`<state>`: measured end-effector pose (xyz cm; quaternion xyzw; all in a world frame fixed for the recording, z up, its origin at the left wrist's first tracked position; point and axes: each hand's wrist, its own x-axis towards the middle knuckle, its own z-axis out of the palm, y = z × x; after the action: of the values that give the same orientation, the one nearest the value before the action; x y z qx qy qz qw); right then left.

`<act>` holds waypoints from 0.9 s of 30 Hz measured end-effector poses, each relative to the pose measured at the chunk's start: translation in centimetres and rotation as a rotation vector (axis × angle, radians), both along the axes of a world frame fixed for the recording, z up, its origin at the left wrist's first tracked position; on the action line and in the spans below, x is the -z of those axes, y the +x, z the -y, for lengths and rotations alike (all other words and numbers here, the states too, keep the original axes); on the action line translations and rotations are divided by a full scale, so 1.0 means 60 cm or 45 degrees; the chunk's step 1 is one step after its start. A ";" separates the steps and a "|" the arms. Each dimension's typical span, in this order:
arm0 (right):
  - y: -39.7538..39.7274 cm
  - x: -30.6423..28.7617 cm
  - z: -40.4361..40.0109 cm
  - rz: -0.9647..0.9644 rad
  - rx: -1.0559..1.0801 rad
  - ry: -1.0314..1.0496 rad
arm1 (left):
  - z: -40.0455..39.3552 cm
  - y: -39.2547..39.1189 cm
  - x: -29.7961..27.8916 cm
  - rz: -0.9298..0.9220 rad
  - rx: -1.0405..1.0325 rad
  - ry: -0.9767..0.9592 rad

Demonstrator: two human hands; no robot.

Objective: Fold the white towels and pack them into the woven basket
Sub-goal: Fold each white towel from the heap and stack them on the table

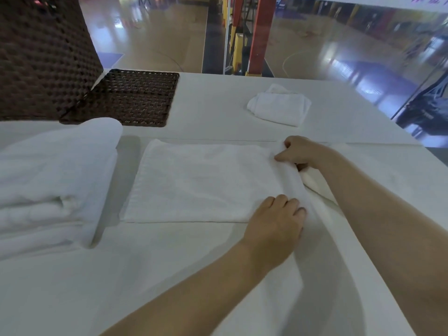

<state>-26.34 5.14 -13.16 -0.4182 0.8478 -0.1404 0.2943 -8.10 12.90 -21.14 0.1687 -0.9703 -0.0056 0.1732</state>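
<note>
A white towel [201, 183] lies flat on the white table [169, 275], its right edge turned up into a raised fold. My right hand [300, 151] pinches the far end of that fold with curled fingers. My left hand [276, 224] grips the near end, fingers curled over the fold. The dark brown woven basket [41, 57] stands at the far left. A folded white towel [280, 106] lies at the back right.
The basket's flat woven lid [135, 98] lies on the table beside the basket. A stack of white towels [53, 180] sits at the left. The table's far and right edges drop to a glossy gym floor.
</note>
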 end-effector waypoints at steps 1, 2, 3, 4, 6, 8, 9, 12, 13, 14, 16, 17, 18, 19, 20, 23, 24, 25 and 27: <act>-0.001 -0.001 0.000 -0.002 -0.006 0.007 | -0.001 -0.006 -0.009 0.062 -0.001 -0.016; -0.002 -0.002 -0.001 0.000 -0.011 0.007 | -0.004 -0.013 -0.021 0.127 -0.014 -0.026; -0.002 -0.003 -0.002 0.003 -0.004 0.004 | -0.006 -0.020 -0.038 0.192 -0.028 -0.034; -0.003 -0.003 -0.005 0.009 0.013 -0.012 | -0.008 -0.023 -0.055 0.249 -0.020 -0.062; -0.008 0.001 -0.009 0.080 0.094 -0.063 | -0.016 -0.030 -0.074 0.355 0.040 -0.106; -0.016 0.009 -0.015 0.154 0.175 -0.124 | -0.014 -0.034 -0.074 0.445 0.123 -0.141; -0.018 0.012 -0.017 0.152 0.190 -0.154 | -0.011 -0.032 -0.074 0.401 0.126 -0.148; -0.018 0.000 -0.018 0.143 0.194 -0.291 | -0.004 -0.005 -0.084 0.151 0.019 -0.002; -0.015 -0.013 -0.015 0.169 0.201 -0.348 | -0.001 0.003 -0.088 0.045 -0.022 0.081; -0.009 -0.030 -0.009 0.187 0.196 -0.389 | 0.002 0.012 -0.096 -0.095 -0.066 0.175; 0.008 -0.071 0.007 0.191 0.159 -0.424 | 0.011 0.043 -0.123 -0.328 -0.090 0.475; 0.020 -0.093 0.017 0.191 0.138 -0.439 | 0.015 0.061 -0.133 -0.462 -0.100 0.597; 0.034 -0.115 0.029 0.192 0.117 -0.448 | 0.018 0.079 -0.143 -0.581 -0.108 0.734; 0.052 -0.134 0.042 0.168 0.089 -0.443 | 0.022 0.100 -0.151 -0.699 -0.119 0.887; 0.072 -0.152 0.057 0.126 0.051 -0.428 | 0.029 0.121 -0.155 -0.820 -0.141 1.025; 0.144 -0.185 0.109 -0.037 -0.074 -0.407 | 0.051 0.181 -0.158 -1.119 -0.261 1.241; 0.171 -0.189 0.126 -0.100 -0.117 -0.410 | 0.059 0.201 -0.157 -1.200 -0.285 1.295; 0.198 -0.192 0.140 -0.162 -0.174 -0.401 | 0.067 0.220 -0.153 -1.263 -0.308 1.339; 0.256 -0.189 0.164 -0.240 -0.292 -0.363 | 0.083 0.258 -0.140 -1.327 -0.373 1.389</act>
<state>-10.99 -4.68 -1.79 -0.5608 0.7899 -0.1850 0.1656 7.36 7.90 -12.76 0.3326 -0.5910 -0.5393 0.4993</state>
